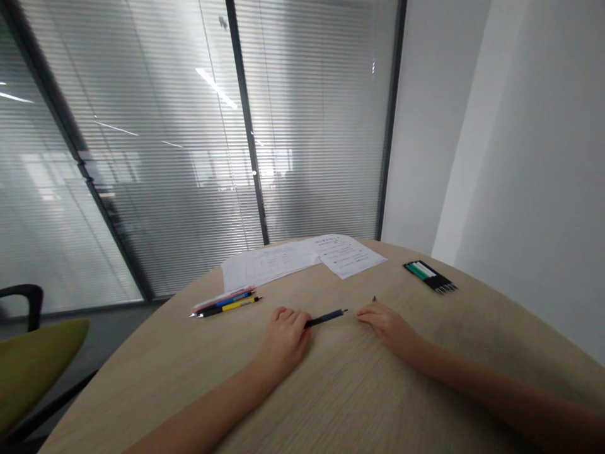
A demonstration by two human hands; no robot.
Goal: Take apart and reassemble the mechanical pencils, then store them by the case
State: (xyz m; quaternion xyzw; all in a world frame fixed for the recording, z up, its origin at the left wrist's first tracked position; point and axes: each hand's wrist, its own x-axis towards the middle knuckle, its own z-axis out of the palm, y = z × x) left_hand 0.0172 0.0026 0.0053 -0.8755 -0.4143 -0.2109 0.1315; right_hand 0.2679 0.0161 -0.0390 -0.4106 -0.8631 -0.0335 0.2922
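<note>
The dark pen [327,316] lies near the middle of the round table [331,397], held in the left hand [286,335]. The fingers are closed around one end, hiding it, while the slim tip at the other end points toward the right hand [388,326] without touching it. That right hand rests low over the wood, thumb and fingers drawn together; a small dark point [374,299] shows just past the knuckles — whether the fingers grip it, or what it belongs to, I cannot tell.

Beyond the left hand, a yellow-and-black pen [240,304] lies near a blue pen [239,297] and something red and white, the latter two overlapping too closely to count. White papers [271,263] reach the far edge, their print too small to read. Past the right hand is a flat black pack [429,276] with green and white on it, near the curving right edge; bare wood runs between the two.

Both forearms leave at the bottom of the view. On the left, a green chair [40,353] is cut off by the border; behind the table stands a glass partition [179,208] with blinds, meeting a white wall [524,164].
</note>
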